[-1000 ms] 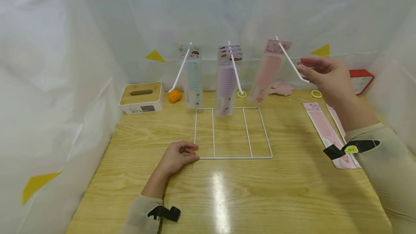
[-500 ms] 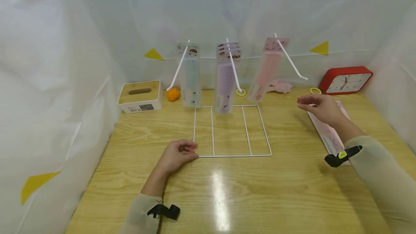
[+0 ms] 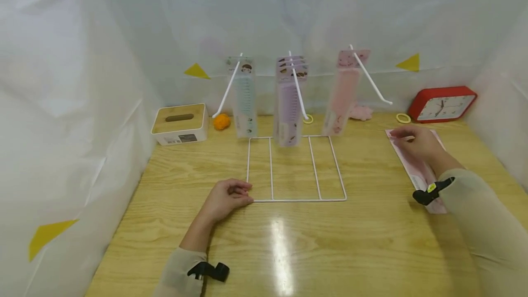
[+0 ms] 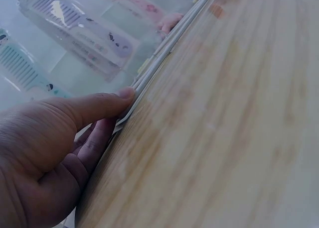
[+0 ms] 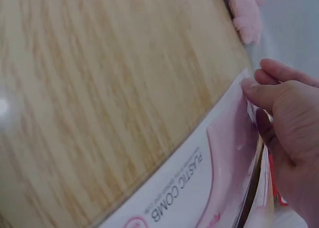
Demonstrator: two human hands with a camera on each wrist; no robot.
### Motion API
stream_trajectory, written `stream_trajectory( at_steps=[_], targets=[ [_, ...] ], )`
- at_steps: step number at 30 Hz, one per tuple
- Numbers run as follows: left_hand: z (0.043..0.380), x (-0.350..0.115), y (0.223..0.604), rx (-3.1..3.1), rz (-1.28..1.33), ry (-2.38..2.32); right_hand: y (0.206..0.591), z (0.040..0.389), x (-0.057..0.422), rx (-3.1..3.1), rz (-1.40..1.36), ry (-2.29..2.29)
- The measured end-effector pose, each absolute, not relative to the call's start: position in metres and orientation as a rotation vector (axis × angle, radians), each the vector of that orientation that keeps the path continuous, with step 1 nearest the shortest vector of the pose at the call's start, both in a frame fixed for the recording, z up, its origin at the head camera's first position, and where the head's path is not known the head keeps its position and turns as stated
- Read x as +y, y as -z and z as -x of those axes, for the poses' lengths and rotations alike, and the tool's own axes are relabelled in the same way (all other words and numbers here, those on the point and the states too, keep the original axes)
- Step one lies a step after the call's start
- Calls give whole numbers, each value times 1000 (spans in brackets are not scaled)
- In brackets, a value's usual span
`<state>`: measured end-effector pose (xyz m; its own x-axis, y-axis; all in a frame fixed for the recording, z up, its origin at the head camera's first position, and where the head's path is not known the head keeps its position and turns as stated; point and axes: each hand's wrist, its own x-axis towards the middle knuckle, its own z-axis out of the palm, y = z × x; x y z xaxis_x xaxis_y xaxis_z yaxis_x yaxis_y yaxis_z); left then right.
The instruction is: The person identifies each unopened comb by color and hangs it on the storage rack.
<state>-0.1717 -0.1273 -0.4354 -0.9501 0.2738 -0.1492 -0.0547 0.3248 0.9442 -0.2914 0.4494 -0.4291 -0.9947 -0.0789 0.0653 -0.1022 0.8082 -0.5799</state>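
Observation:
My left hand [image 3: 227, 200] pinches the front left corner of a white wire rack base [image 3: 297, 200]; in the left wrist view the thumb lies along the wire. At the right, my right hand [image 3: 420, 145] holds the far end of a packaged pink plastic comb [image 3: 414, 169] between thumb and fingers. That pack [image 5: 184, 188] lies on the table, and a second pink pack [image 3: 438, 137] shows partly beneath the hand. From the rack's three prongs hang a green comb pack [image 3: 244, 97], several purple comb packs [image 3: 290, 120] and a pink comb pack [image 3: 345, 93].
A tissue box [image 3: 179, 125] and an orange ball [image 3: 222, 122] stand at the back left. Along the back are a pink plush item [image 3: 361, 112], a yellow ring [image 3: 403, 118] and a red clock [image 3: 445, 104]. Plastic sheeting surrounds the wooden table [image 3: 330, 246].
My right hand has come down from beside the right prong to the pink comb pack on the table. The hanging pink pack, tilted before, now hangs straighter. My left hand stays put.

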Motion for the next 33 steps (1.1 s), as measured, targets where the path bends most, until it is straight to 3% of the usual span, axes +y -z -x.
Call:
stream_trajectory(
  at_steps=[15,23,33],
  targets=[
    [171,-127,436,2311,-190,-1649,429,294,450,-3119,71,-1340],
    [171,-128,436,2312,-201,-1654,426,295,448,-3117,-51,-1089],
    [172,-128,436,2299,-198,-1663,425,286,435,-2936,-4,-1089]
  ],
)
